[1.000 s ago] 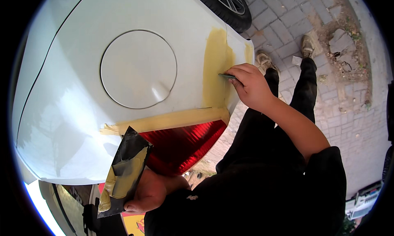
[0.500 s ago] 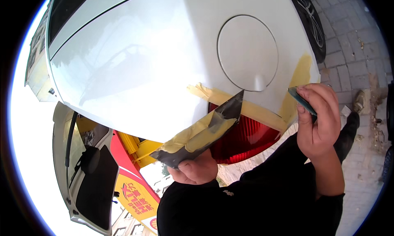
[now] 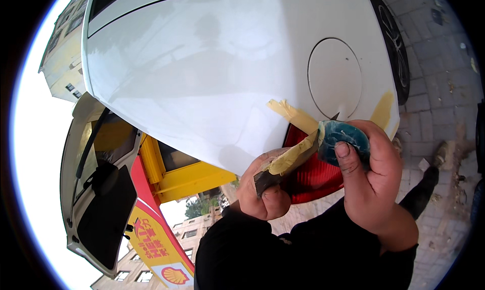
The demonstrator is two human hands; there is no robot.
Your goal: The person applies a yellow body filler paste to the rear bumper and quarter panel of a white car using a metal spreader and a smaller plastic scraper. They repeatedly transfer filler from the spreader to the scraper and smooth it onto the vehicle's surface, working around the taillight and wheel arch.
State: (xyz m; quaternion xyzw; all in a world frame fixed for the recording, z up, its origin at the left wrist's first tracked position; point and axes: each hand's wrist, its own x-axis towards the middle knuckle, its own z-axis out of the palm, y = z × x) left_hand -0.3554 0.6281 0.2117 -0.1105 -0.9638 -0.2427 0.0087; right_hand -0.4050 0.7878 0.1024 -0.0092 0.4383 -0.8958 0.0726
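My left hand (image 3: pixel 260 194) grips the near end of a dark flat plate (image 3: pixel 265 181), tilted steeply so its face is seen at a slant. Soft yellow-beige putty (image 3: pixel 294 156) lies along that plate. My right hand (image 3: pixel 374 184) pinches a smeared teal putty spreader (image 3: pixel 348 137) between thumb and fingers, its edge at the plate's far end. Behind both hands is a red tail light (image 3: pixel 316 181) on a white car (image 3: pixel 202 83), with yellow masking tape (image 3: pixel 295 116) along its border. A yellow putty patch (image 3: pixel 384 110) covers the body at the right, partly behind my right hand.
A round fuel flap (image 3: pixel 334 73) sits just beyond the hands. At left the car's tailgate (image 3: pixel 103 199) stands raised, before a yellow-and-red structure (image 3: pixel 187 181). A wheel (image 3: pixel 391 45) and paving (image 3: pixel 429 88) lie to the right.
My right hand has come left with the spreader, meeting the plate. My left hand has moved right and up slightly and tilted the plate more edge-on. The view has shifted.
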